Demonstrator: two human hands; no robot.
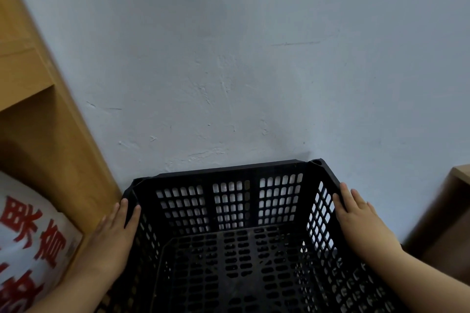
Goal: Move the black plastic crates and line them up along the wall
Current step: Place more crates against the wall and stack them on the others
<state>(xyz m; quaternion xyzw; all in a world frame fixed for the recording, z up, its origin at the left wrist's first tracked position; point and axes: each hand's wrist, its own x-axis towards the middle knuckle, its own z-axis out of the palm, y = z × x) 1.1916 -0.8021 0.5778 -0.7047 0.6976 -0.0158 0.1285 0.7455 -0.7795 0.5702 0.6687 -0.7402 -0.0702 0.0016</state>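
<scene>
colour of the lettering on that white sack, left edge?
Red lettering on the white sack, head view.

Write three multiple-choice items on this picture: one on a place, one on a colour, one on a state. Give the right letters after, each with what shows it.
1. Where does the far side of the black crate stand?
A. Up by the pale wall
B. In mid-room
C. On a table

2. What colour are the characters on the white sack at the left?
A. Blue
B. Red
C. Green

3. How do the hands meet the crate?
A. Both rest on its side rims
B. Only one touches it
C. Both are inside on its floor

Key:
1. A, the far rim lies along the base of the wall, between the wooden shelf unit and wooden furniture at the right.
2. B, the print is red on white.
3. A, the left hand lies on the left rim and the right hand on the right rim, thumbs inside.
</scene>
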